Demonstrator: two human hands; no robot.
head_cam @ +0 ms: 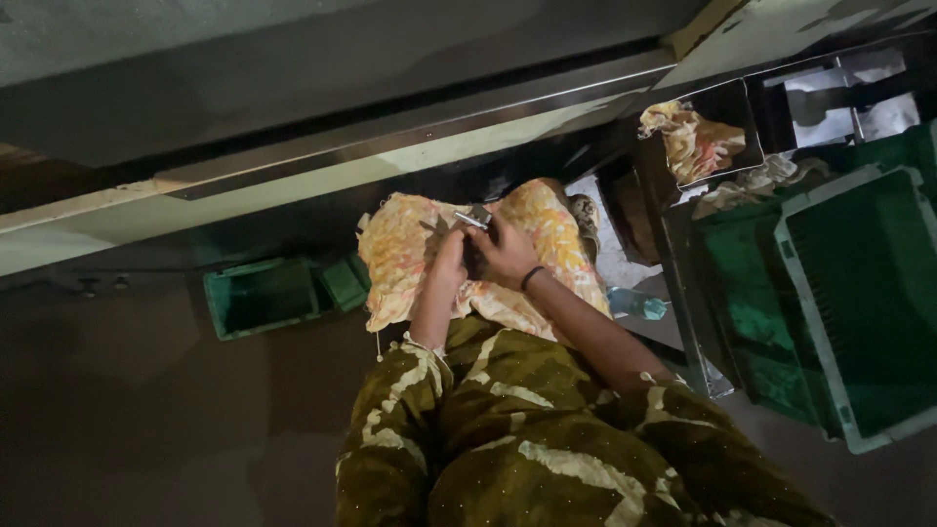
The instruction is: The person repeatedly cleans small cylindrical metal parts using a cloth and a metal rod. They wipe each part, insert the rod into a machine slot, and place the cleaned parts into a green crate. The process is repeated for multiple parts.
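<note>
On the right side of the scene stands a large green crate (859, 303), its open hollow turned toward the camera, with a second green crate (747, 293) just beside it on the left. Far across the top runs a long pale beam (322, 171) with a dark metal rail along it. In the middle lies a bundle of orange and yellow patterned cloth (410, 259), spread over the person's lap above the olive and cream sleeves. On the left, on the dim floor, sits a small green bin (259, 298). Further right and farther away, a second scrap of the same patterned cloth (693, 141) rests in a dark box. The left hand (449, 259) is closed on the cloth. The right hand (508, 254), a dark band at its wrist, is pinched narrowly around a small metal tool (470, 221) that touches the cloth.
</note>
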